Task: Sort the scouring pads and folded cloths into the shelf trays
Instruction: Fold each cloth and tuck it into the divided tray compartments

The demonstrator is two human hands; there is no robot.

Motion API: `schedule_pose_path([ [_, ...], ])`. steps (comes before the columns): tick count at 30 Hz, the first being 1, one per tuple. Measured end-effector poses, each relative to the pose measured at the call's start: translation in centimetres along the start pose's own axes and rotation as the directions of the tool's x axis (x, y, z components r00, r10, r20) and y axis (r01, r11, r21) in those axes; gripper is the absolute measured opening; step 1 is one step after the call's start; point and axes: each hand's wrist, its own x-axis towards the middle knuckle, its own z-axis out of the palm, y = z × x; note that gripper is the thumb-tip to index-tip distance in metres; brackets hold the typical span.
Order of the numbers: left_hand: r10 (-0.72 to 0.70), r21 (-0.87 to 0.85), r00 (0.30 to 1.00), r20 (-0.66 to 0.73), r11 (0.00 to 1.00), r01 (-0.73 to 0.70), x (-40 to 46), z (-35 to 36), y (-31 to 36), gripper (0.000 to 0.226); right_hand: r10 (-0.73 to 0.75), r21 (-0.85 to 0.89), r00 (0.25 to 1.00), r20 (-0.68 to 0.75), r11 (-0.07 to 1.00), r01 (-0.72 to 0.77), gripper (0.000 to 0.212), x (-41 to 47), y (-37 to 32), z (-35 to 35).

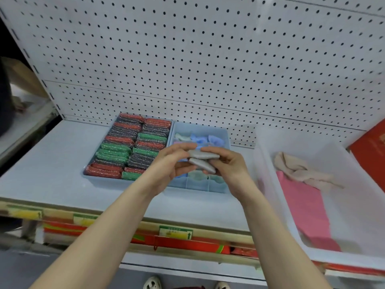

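A folded grey cloth (pixel 203 160) is held between both hands above the blue divided tray (pixel 226 140). My left hand (pixel 170 161) grips its left end with fingers curled over the top. My right hand (pixel 226 163) pinches its right end. That tray holds folded blue, pale green and pink cloths (pixel 214 139) in its compartments. To the left, a blue tray (pixel 88 174) is packed with rows of red, green and dark scouring pads (pixel 129 147).
A large white bin (pixel 268 197) at the right holds a beige cloth (pixel 300 170) and a pink cloth (pixel 306 207). The white shelf (pixel 52 159) has a pegboard back wall (pixel 208 59). A red box (pixel 370 149) stands at far right. Red packages lie on the shelf below.
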Motion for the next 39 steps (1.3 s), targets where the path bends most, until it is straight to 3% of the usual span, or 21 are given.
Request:
schedule_pose_path([
  [4,0.039,0.131,0.997,-0.067,0.991,-0.03,-0.7,-1.1,-0.7,0.021,0.06,-0.088,0.998,0.029,0.995,-0.057,0.055,-0.3,0.5,1.3],
  [7,0.103,0.213,0.993,-0.053,0.973,-0.089,-0.9,-2.2,-1.1,0.027,0.208,0.042,0.977,0.036,0.977,-0.21,0.027,-0.3,0.3,1.6],
  [11,0.17,0.378,0.985,0.008,0.912,-0.16,-1.0,-4.1,-1.6,0.034,0.286,-0.171,0.956,0.073,0.947,-0.27,0.025,0.2,0.9,1.7],
  [13,0.247,0.599,0.969,-0.018,0.778,-0.187,-0.9,-5.3,-2.1,0.036,0.277,-0.243,0.961,0.007,0.933,-0.267,0.03,0.7,1.4,1.7],
  [15,0.351,0.82,0.936,-0.005,0.537,-0.197,-1.0,-6.9,-2.9,0.034,0.222,-0.408,0.974,-0.034,0.887,-0.216,0.026,1.2,2.1,1.5],
  [17,0.407,0.934,0.912,0.045,0.308,-0.184,-1.4,-8.3,-3.7,0.03,0.177,-0.602,0.984,-0.001,0.786,-0.142,0.021,1.4,3.2,1.6],
  [20,0.442,0.96,0.89,0.112,0.183,-0.212,-1.7,-9.6,-5.0,0.028,0.101,-0.766,0.993,0.063,0.643,-0.017,0.025,1.6,4.9,2.6],
  [28,0.516,0.963,0.841,0.161,0.106,-0.249,-1.6,-9.8,-6.4,0.029,0.098,-0.856,0.97,0.224,0.496,0.147,0.032,4.2,7.4,4.6],
  [35,0.495,0.969,0.861,0.117,0.133,-0.209,-1.7,-9.5,-6.4,0.03,0.16,-0.799,0.969,0.187,0.598,0.055,0.031,4.3,8.0,4.2],
  [39,0.492,0.97,0.865,0.096,0.15,-0.193,-1.8,-9.4,-6.3,0.029,0.274,-0.93,0.935,0.227,0.346,0.125,0.018,5.1,6.5,4.4],
])
